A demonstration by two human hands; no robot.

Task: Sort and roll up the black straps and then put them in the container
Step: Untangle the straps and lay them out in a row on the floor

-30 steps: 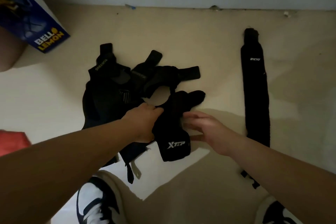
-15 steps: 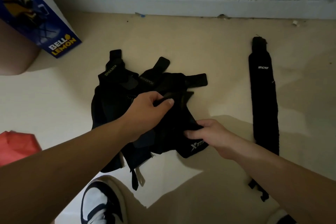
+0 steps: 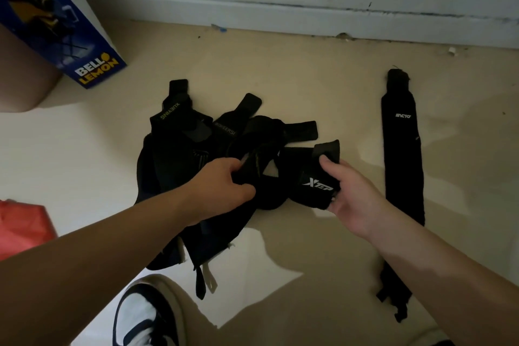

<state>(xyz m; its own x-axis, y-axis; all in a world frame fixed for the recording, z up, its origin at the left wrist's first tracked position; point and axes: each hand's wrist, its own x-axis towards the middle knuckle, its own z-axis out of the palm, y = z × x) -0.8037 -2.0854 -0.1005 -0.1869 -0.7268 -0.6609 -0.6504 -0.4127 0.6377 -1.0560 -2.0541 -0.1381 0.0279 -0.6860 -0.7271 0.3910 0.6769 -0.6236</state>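
On the floor (image 3: pixel 280 87) lies a tangled pile of black straps (image 3: pixel 179 154), just beyond a white-and-dark shoe (image 3: pixel 143 317). The left hand (image 3: pixel 222 185) has its fingers curled round a black band at the pile's right edge. The right hand (image 3: pixel 351 191) pinches the strap marked XTEP (image 3: pixel 317 185), thumb on top and fingers beneath, lifting its end beside the pile. Well to the right, a long strap (image 3: pixel 401 149) lies flat and straight on the floor. A blue box (image 3: pixel 56 22) leans at far left.
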